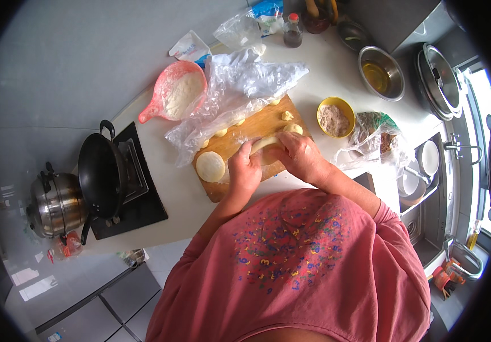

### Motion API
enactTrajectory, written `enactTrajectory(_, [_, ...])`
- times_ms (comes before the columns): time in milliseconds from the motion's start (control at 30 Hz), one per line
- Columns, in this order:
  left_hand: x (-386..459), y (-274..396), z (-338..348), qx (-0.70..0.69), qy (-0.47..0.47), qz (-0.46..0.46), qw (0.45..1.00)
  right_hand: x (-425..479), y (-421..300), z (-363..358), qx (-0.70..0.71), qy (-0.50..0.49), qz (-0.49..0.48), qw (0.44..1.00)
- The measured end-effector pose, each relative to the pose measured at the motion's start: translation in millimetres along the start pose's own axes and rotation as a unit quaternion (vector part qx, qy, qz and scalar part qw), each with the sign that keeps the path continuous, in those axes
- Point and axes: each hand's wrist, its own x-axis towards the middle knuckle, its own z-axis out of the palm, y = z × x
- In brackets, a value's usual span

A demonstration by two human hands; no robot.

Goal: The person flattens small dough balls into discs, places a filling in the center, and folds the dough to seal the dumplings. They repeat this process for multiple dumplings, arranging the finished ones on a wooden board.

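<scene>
My left hand (245, 164) and my right hand (301, 156) grip the two ends of a pale rod-like piece (266, 143) over the wooden board (256, 124). Whether it is a roll of dough or a short rolling pin cannot be told. Beneath it, partly hidden by my fingers, shows a flat piece of dough (267, 158). A flattened dough round (210, 166) lies at the board's left corner. Just beyond my right hand sits a dough ball (293, 128), with a smaller dough lump (287, 115) behind. Several dough pieces (221, 132) peek out from under a clear plastic sheet (245, 85).
Flour fills a pink scoop (181, 87) at the back left. Right of the board stand a yellow bowl of crumbly filling (336, 117), a steel bowl of oil (381, 73) and a plastic bag (378, 141). A black wok (102, 175) occupies the left, a sink (429, 213) the right.
</scene>
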Motion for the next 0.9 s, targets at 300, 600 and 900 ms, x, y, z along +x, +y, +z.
enactTrajectory(300, [1.1, 2.7, 0.5, -0.020, -0.014, -0.025, 0.999, 0.9, -5.3, -1.1, -0.057, 0.046, -0.018, 0.997])
enactTrajectory(600, [-0.4, 9.9, -1.1, 0.048, -0.033, -0.007, 0.998, 0.8, -7.2, -3.9, -0.092, 0.077, -0.063, 0.991])
enactTrajectory(900, [0.5, 11.0, 3.3, 0.024, -0.017, 0.013, 0.999, -0.2, -9.7, -9.7, -0.080, 0.036, -0.060, 0.994])
